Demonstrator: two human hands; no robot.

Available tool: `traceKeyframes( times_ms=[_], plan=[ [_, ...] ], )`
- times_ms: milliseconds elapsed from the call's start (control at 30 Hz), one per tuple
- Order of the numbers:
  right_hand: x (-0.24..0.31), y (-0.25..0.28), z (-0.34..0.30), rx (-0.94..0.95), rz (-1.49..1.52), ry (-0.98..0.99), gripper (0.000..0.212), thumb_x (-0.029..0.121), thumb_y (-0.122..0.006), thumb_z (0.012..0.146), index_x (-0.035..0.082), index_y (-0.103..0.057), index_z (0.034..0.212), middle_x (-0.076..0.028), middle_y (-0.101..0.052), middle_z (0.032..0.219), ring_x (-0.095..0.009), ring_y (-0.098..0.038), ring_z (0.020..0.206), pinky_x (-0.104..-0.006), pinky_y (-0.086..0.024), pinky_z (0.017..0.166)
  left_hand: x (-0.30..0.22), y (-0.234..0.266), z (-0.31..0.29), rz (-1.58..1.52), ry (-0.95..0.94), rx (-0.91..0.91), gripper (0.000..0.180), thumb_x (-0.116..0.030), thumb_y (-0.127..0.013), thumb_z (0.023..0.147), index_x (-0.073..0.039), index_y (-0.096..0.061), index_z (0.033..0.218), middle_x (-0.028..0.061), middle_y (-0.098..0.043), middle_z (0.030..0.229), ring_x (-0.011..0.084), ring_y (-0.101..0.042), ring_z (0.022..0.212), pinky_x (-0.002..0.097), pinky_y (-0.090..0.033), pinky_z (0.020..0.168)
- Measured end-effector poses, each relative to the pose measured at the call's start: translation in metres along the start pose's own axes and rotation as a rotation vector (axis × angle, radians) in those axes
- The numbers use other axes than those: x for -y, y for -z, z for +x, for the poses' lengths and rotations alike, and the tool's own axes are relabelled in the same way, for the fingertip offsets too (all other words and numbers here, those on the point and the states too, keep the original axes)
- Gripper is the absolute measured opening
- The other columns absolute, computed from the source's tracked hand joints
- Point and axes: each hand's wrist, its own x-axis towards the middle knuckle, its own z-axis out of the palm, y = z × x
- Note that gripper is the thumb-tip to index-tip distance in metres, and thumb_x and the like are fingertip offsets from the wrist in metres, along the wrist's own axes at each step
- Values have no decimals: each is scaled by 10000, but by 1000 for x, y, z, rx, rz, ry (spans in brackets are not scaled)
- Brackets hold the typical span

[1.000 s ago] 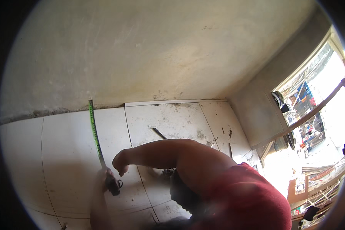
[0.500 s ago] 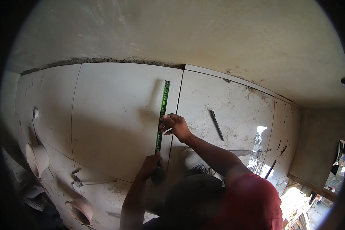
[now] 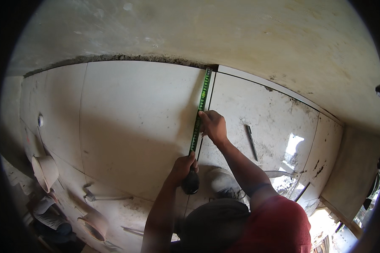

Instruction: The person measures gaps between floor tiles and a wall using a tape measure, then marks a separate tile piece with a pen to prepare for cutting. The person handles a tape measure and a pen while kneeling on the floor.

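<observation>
A tape measure with a green blade [image 3: 203,95] is drawn out along the right edge of a large white tile [image 3: 131,114]. Its far end lies at the tile's back edge, by the wall. My left hand [image 3: 183,168] grips the dark case [image 3: 191,184] at the near end of the blade. Farther up, my right hand [image 3: 214,125] pinches the blade from the right side, thumb and fingers closed on it. A dark gap runs beside the blade, between this tile and the one to its right.
A black pen [image 3: 251,142] lies on the right tile. At left are a hammer [image 3: 109,197], a white ring-shaped roll [image 3: 40,121] and two bowl-like containers, one upper [image 3: 50,170] and one lower [image 3: 98,223]. My shoe [image 3: 223,183] stands near my right arm. Rough mortar [image 3: 126,57] edges the wall.
Both hands and the tape measure have moved to the right and away from me. The blade's far end has gone from the tile's middle area to its back edge.
</observation>
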Motion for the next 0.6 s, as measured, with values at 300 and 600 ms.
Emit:
traceKeyframes(
  times_ms=[300,600],
  plan=[
    [-5,6,23,-153,-106,36,310,275,-644,910,-31,-691,886,-128,-676,645,-192,-660,497,-318,-537,519,0,-4,24,57,-62,-56,504,-516,-495,1006,-44,-599,863,99,-640,716,175,-641,637,306,-495,603],
    [0,11,31,-149,-202,56,299,236,-649,927,-61,-655,887,-121,-693,711,-165,-668,523,-288,-538,474,-2,-8,36,-24,-20,-53,480,-492,-495,1011,-33,-600,921,104,-657,769,206,-688,673,301,-499,572]
  ],
)
